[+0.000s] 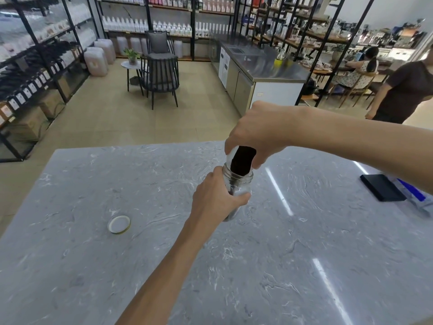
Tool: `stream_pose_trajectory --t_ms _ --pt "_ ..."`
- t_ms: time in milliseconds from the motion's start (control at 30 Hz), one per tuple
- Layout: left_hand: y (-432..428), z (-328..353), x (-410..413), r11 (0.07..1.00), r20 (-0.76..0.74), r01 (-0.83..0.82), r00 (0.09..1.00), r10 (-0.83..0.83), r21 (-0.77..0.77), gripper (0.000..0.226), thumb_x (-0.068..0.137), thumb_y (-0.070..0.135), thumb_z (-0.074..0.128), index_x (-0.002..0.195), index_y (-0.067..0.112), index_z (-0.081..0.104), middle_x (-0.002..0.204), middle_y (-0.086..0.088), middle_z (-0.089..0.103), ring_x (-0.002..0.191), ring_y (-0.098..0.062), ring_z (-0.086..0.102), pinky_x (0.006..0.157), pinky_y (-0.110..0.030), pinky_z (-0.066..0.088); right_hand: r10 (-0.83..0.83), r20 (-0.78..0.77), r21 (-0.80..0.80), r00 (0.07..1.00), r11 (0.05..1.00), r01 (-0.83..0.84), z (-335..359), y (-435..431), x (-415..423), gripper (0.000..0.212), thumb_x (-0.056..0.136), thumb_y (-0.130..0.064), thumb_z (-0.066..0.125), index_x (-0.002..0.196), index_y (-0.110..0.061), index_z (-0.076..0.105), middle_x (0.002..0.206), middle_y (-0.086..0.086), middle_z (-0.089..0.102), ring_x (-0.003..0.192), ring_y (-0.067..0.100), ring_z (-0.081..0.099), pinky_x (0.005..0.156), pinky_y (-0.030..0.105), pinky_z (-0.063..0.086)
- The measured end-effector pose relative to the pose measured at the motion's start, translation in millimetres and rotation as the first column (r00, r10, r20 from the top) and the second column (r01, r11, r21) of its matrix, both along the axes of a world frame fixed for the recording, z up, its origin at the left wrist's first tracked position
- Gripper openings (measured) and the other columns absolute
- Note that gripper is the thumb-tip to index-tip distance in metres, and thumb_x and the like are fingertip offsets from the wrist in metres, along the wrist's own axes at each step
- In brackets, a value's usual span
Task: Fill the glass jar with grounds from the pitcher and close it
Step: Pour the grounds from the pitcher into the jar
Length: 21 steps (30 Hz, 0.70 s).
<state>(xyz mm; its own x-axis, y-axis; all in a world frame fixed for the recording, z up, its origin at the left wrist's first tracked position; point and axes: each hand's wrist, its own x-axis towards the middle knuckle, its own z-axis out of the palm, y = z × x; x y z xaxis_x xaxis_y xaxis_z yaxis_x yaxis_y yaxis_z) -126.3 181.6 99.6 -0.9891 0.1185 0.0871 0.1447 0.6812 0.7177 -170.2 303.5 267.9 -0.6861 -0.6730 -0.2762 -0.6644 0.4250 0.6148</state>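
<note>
Two hands on the pour: left hand wrapped around the glass jar, upright on the marble table; right hand clamped around the pitcher, tipped steeply with spout inside the jar mouth. Pitcher at 12 o'clock from the jar, long axis leaning toward 1 o'clock. Dark grounds sliding down into the opening. Lid lying flat, well apart at 8 o'clock from the jar, nearer the left hand; probably that hand's pick for closing.
</note>
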Motion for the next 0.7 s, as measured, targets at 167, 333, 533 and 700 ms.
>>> stream_pose_trajectory --t_ms 167,333,533,700 --pt "1 2 1 1.0 -0.005 0.013 1.0 -0.013 -0.009 0.068 0.07 0.062 0.078 0.118 0.026 0.048 0.105 0.008 0.057 0.087 -0.015 0.054 0.071 -0.03 0.039 0.021 -0.022 0.057 1.0 0.998 -0.02 0 -5 6 0.056 0.071 -0.057 0.071 0.123 -0.044 0.054 0.091 -0.011 0.069 0.068 0.02 0.052 0.06 0.028 0.035" --pt "1 4 2 0.999 0.003 0.008 1.0 -0.008 0.032 0.064 0.068 0.061 0.079 0.113 0.028 0.048 0.103 0.009 0.057 0.084 -0.013 0.053 0.067 -0.028 0.037 0.044 -0.057 0.124 0.997 0.992 -0.037 2 -14 7 0.058 0.072 -0.058 0.072 0.124 -0.043 0.054 0.089 -0.01 0.066 0.069 0.021 0.048 0.061 0.029 0.033" --pt "-2 9 1 0.999 -0.013 0.003 1.0 -0.002 0.039 0.061 0.068 0.06 0.079 0.11 0.028 0.047 0.1 0.009 0.057 0.084 -0.015 0.054 0.067 -0.029 0.038 0.032 -0.065 0.14 0.997 0.99 -0.023 9 -19 5 0.06 0.071 -0.062 0.073 0.125 -0.045 0.053 0.078 -0.01 0.053 0.068 0.02 0.045 0.054 0.026 0.023" --pt "-5 7 -1 0.999 -0.024 -0.006 1.0 0.007 0.042 0.064 0.069 0.06 0.08 0.114 0.026 0.049 0.103 0.008 0.057 0.085 -0.015 0.052 0.071 -0.03 0.038 0.041 -0.069 0.189 0.997 0.982 -0.027 9 -25 8 0.062 0.071 -0.06 0.074 0.126 -0.041 0.053 0.087 -0.009 0.063 0.068 0.021 0.047 0.05 0.027 0.017"
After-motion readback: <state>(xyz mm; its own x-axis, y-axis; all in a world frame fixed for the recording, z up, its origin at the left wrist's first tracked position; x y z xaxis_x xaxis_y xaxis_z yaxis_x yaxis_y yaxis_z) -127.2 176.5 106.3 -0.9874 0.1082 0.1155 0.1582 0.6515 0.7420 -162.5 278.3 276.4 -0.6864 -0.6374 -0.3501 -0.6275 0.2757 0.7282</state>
